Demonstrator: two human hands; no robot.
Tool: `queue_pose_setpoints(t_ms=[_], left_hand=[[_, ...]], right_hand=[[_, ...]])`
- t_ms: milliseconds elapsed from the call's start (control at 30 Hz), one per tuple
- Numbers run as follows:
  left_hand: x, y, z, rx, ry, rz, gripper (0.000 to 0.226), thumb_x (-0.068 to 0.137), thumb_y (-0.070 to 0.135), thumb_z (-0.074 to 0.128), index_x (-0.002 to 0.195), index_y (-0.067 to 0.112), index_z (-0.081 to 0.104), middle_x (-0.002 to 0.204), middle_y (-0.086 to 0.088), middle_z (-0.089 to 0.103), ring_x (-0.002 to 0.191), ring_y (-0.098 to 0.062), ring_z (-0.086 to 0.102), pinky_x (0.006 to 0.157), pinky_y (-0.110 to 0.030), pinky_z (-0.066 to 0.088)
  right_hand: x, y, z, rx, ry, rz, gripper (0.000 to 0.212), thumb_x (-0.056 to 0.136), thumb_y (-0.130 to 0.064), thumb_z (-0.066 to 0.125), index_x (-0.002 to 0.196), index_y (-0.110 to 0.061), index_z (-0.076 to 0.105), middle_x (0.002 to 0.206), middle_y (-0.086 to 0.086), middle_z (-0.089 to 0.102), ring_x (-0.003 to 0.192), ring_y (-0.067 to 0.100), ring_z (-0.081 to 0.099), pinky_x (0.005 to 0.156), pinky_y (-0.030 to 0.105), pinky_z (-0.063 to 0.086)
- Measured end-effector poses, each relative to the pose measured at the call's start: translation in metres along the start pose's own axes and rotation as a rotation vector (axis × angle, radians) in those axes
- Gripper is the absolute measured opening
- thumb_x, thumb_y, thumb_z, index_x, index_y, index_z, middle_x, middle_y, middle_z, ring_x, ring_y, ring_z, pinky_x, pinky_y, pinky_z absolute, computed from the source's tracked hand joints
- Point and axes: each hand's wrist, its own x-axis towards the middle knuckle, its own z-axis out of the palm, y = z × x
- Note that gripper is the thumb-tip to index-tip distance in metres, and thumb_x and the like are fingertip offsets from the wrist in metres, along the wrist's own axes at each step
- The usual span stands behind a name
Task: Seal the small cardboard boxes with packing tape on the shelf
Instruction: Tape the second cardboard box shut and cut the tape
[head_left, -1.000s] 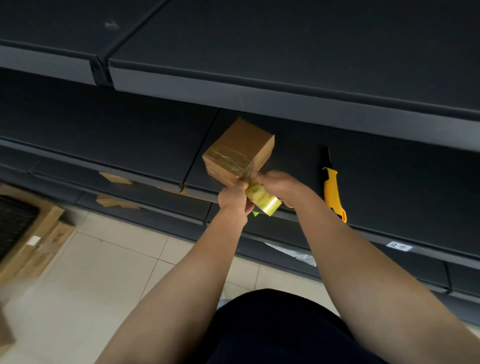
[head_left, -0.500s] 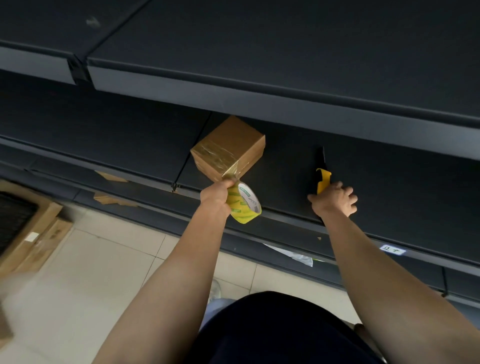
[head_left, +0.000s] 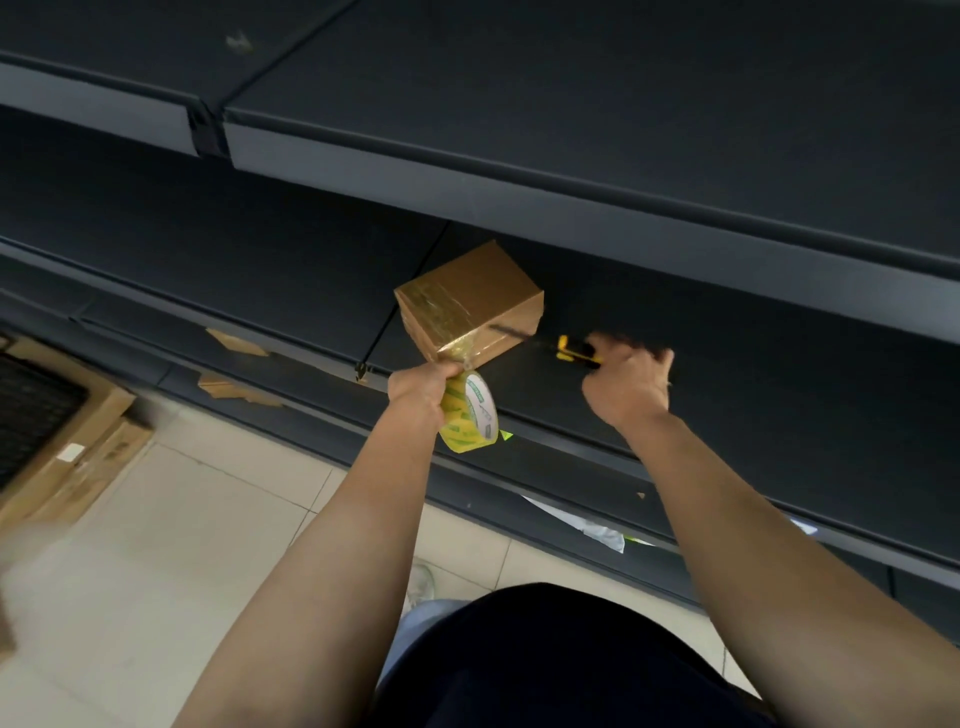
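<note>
- A person's left hand (head_left: 423, 382) has its fingers curled tight on a roll of yellow-green packing tape (head_left: 470, 415). The roll hangs just below and to the right of the fist, its white printed core facing the camera.
- A small brown cardboard box (head_left: 470, 301) sits tilted, one corner down, over the front part of the dark grey metal shelf (head_left: 753, 374). Its lowest corner meets the top of the left fist. Glossy clear tape covers the side turned toward the camera and wraps around that corner. Whether the box rests on the board cannot be told.
- The right hand (head_left: 628, 387), blurred, is to the right of the box, its fingers closed around a yellow-and-black utility knife (head_left: 571, 351). The knife's tip points toward the box without touching it.
- Torn brown cardboard scraps (head_left: 236, 343) lie on the lower shelf ledges at left.
- Flat brown cartons (head_left: 78, 441) lean on the pale tiled floor (head_left: 208, 519) at far left.
- A crumpled white sheet (head_left: 582, 525) lies on the bottom ledge between the forearms.
</note>
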Motion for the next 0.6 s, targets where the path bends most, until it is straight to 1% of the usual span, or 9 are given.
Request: queue_pose_setpoints(t_ms=[67, 167, 300, 400, 467, 533, 600], left_hand=[[0.001, 0.0, -0.002, 0.015, -0.006, 0.005, 0.038, 0.072, 0.004, 0.079, 0.105, -0.007, 0.064, 0.099, -0.021, 0.069, 0.078, -0.029, 0.068, 0.07, -0.041, 0.057], [0.001, 0.002, -0.003, 0.026, -0.014, 0.011, 0.036, 0.072, 0.004, 0.079, 0.103, -0.006, 0.065, 0.097, -0.02, 0.069, 0.079, -0.029, 0.069, 0.07, -0.038, 0.056], [0.004, 0.005, -0.005, 0.043, -0.029, 0.008, 0.038, 0.07, 0.005, 0.081, 0.102, -0.007, 0.065, 0.096, -0.02, 0.07, 0.082, -0.029, 0.07, 0.075, -0.041, 0.058], [0.008, 0.01, -0.006, 0.038, -0.024, 0.017, 0.035, 0.073, 0.005, 0.078, 0.103, -0.007, 0.064, 0.095, -0.018, 0.069, 0.079, -0.028, 0.068, 0.071, -0.036, 0.056], [0.009, 0.013, -0.007, 0.037, -0.026, 0.017, 0.031, 0.075, 0.004, 0.077, 0.102, -0.006, 0.064, 0.089, -0.017, 0.067, 0.076, -0.027, 0.066, 0.069, -0.034, 0.054], [0.011, 0.017, -0.007, 0.038, -0.034, 0.012, 0.032, 0.076, 0.003, 0.075, 0.104, -0.006, 0.064, 0.087, -0.017, 0.066, 0.075, -0.027, 0.065, 0.069, -0.034, 0.054], [0.013, 0.02, -0.008, 0.043, -0.038, 0.013, 0.034, 0.076, 0.003, 0.075, 0.107, -0.006, 0.064, 0.091, -0.018, 0.067, 0.075, -0.028, 0.066, 0.07, -0.036, 0.055]], right_hand=[[0.003, -0.015, 0.0, -0.103, -0.04, -0.088, 0.038, 0.085, -0.014, 0.046, 0.119, -0.029, 0.054, 0.114, 0.002, 0.056, 0.108, 0.026, 0.05, 0.096, 0.038, 0.026], [0.007, -0.03, 0.003, -0.224, -0.077, -0.125, 0.035, 0.087, -0.022, 0.045, 0.12, -0.029, 0.054, 0.116, 0.001, 0.055, 0.113, 0.025, 0.047, 0.097, 0.039, 0.026], [0.011, -0.042, 0.008, -0.386, -0.078, -0.106, 0.037, 0.089, -0.022, 0.044, 0.125, -0.027, 0.05, 0.122, 0.003, 0.053, 0.117, 0.026, 0.045, 0.098, 0.042, 0.027], [0.012, -0.053, 0.013, -0.462, -0.065, -0.091, 0.042, 0.088, -0.019, 0.048, 0.129, -0.024, 0.046, 0.125, 0.005, 0.051, 0.119, 0.027, 0.043, 0.099, 0.043, 0.027], [0.013, -0.06, 0.014, -0.52, -0.05, -0.075, 0.045, 0.087, -0.019, 0.053, 0.131, -0.022, 0.045, 0.127, 0.007, 0.051, 0.12, 0.028, 0.044, 0.099, 0.043, 0.028], [0.016, -0.067, 0.011, -0.566, -0.029, -0.061, 0.048, 0.086, -0.021, 0.057, 0.132, -0.02, 0.044, 0.127, 0.008, 0.05, 0.12, 0.028, 0.044, 0.099, 0.042, 0.028], [0.02, -0.073, 0.009, -0.601, -0.011, -0.07, 0.049, 0.086, -0.022, 0.059, 0.133, -0.018, 0.043, 0.128, 0.01, 0.049, 0.12, 0.029, 0.044, 0.1, 0.042, 0.029]])
